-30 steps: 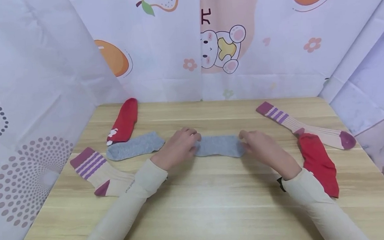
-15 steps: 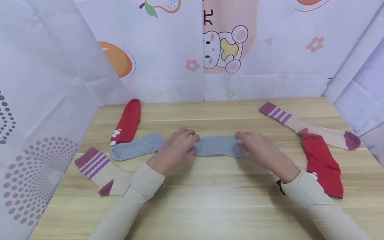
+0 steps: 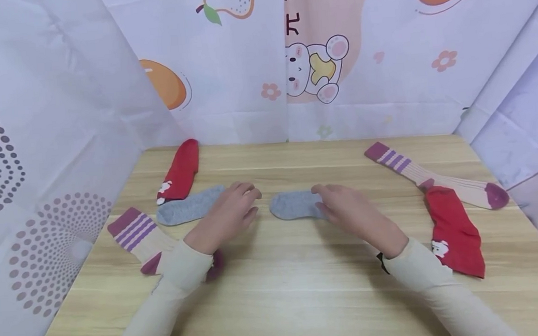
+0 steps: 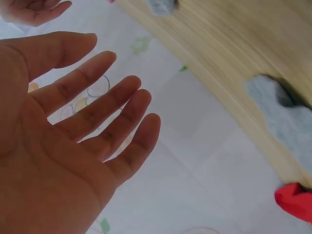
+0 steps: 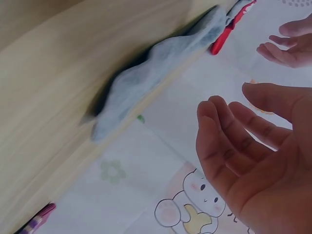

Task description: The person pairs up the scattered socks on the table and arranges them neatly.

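A grey sock (image 3: 295,204) lies flat in the middle of the wooden table (image 3: 301,290). My right hand (image 3: 354,211) is over its right end in the head view, hiding that part. The right wrist view shows this hand with thumb apart and fingers loosely bent, nothing between them, and the grey sock (image 5: 141,80) beyond. My left hand (image 3: 225,215) hovers left of that sock, fingers spread and relaxed, holding nothing. It overlaps the right end of a second grey sock (image 3: 187,207), whose surface (image 4: 278,109) shows in the left wrist view.
At left lie a red sock (image 3: 182,171) and a cream sock with purple stripes (image 3: 135,237), partly under my left sleeve (image 3: 178,278). A matching striped sock (image 3: 453,186) and another red sock (image 3: 456,233) overlap at right. A printed curtain (image 3: 235,87) stands behind the table.
My left hand has come off the middle grey sock's left end and moved left. My right hand has shifted slightly left over the sock, which stays in place.
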Tool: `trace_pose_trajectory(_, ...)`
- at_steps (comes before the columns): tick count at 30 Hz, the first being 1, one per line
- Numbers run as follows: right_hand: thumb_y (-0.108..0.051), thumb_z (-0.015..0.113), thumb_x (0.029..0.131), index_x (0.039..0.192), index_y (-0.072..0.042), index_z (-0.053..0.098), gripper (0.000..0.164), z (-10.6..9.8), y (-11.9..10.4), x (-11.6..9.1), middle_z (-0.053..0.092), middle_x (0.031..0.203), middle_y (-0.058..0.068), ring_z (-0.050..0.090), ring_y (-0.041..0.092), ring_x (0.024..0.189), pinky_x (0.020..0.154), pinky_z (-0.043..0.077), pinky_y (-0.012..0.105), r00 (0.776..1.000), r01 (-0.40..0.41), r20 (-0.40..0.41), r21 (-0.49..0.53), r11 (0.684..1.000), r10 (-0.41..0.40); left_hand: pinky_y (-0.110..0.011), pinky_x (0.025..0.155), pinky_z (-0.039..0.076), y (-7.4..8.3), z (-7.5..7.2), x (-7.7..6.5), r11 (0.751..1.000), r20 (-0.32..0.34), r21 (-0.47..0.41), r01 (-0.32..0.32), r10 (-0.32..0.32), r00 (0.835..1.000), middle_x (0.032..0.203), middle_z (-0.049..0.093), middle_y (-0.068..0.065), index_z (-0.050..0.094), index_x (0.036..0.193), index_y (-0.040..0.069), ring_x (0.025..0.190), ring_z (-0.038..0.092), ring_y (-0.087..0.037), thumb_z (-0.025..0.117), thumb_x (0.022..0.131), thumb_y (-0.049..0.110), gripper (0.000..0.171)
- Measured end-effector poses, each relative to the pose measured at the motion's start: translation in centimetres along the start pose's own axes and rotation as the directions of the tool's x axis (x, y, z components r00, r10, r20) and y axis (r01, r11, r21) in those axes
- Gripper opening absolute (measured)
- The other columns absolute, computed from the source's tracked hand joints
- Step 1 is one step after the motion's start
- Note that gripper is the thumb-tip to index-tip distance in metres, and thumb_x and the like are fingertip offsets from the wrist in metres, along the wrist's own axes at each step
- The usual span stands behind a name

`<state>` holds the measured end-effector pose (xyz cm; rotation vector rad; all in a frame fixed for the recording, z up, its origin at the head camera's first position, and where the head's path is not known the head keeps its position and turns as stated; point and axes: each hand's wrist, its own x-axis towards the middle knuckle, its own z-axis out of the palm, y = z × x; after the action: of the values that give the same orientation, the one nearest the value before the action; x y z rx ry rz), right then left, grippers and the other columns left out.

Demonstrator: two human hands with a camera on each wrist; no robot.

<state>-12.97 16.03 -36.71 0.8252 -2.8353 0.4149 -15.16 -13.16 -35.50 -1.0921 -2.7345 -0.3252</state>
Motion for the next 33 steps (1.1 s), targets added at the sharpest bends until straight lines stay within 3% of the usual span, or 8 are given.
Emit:
trace_pose_trajectory(9, -0.016, 0.064, 0.097, 0.128, -0.007, 0.058, 0.033, -0.4, -2.0, 1.6, 0.07, 0.11, 0.012, 0.068, 0.028, 0.097, 0.081, 0.055, 0.045, 1.0, 0.011, 0.015, 0.041, 0.999, -0.011, -0.043, 0.098, 0.05, -0.9, -1.0, -1.1, 0.995, 0.021, -0.007, 0.098, -0.097, 0.995, 0.117, 0.064, -0.012, 0.068, 0.114, 0.005, 0.114, 0.058, -0.03, 0.074, 0.088, 0.009, 0.027)
trace_pose_trajectory(14, -0.015, 0.063, 0.097, 0.128, -0.006, 0.058, 0.032, -0.8, -2.9, 2.5, 0.069, 0.113, 0.012, 0.067, 0.028, 0.1, 0.084, 0.055, 0.044, 0.998, 0.055, -0.001, 0.023, 0.998, -0.055, -0.044, 0.098, 0.049, -1.3, -1.2, -1.5, 0.993, 0.002, -0.022, 0.119, -0.119, 0.993, 0.118, 0.064, -0.013, 0.068, 0.115, 0.005, 0.114, 0.058, -0.031, 0.071, 0.089, 0.01, 0.026)
trace_pose_trajectory(20, -0.014, 0.065, 0.096, 0.127, -0.005, 0.059, 0.033, -0.5, -4.0, 3.7, 0.07, 0.112, 0.011, 0.067, 0.025, 0.097, 0.082, 0.055, 0.04, 0.993, 0.109, -0.038, 0.007, 0.994, -0.108, -0.046, 0.098, 0.049, -2.4, -1.8, -1.9, 0.992, -0.038, -0.016, 0.125, -0.125, 0.991, 0.115, 0.065, -0.015, 0.067, 0.113, 0.002, 0.113, 0.059, -0.034, 0.071, 0.089, 0.009, 0.025)
trace_pose_trajectory(28, -0.015, 0.065, 0.097, 0.126, -0.006, 0.06, 0.031, 0.6, -6.3, 6.4, 0.07, 0.108, 0.01, 0.068, 0.025, 0.094, 0.075, 0.056, 0.037, 0.99, 0.14, -0.023, 0.012, 0.99, -0.14, -0.048, 0.096, 0.051, -3.8, -2.6, -3.4, 0.98, 0.005, -0.035, 0.197, -0.197, 0.98, 0.119, 0.064, -0.017, 0.064, 0.119, 0.001, 0.114, 0.059, -0.035, 0.077, 0.086, 0.01, 0.036)
trace_pose_trajectory(33, -0.015, 0.064, 0.097, 0.127, -0.006, 0.06, 0.032, 1.2, -7.2, 7.9, 0.07, 0.109, 0.008, 0.067, 0.023, 0.092, 0.072, 0.055, 0.035, 0.991, 0.135, -0.028, 0.025, 0.991, -0.134, -0.046, 0.092, 0.054, -4.7, -2.8, -3.7, 0.975, -0.005, -0.039, 0.218, -0.218, 0.976, 0.117, 0.064, -0.017, 0.065, 0.119, 0.001, 0.11, 0.061, -0.033, 0.076, 0.086, 0.009, 0.035)
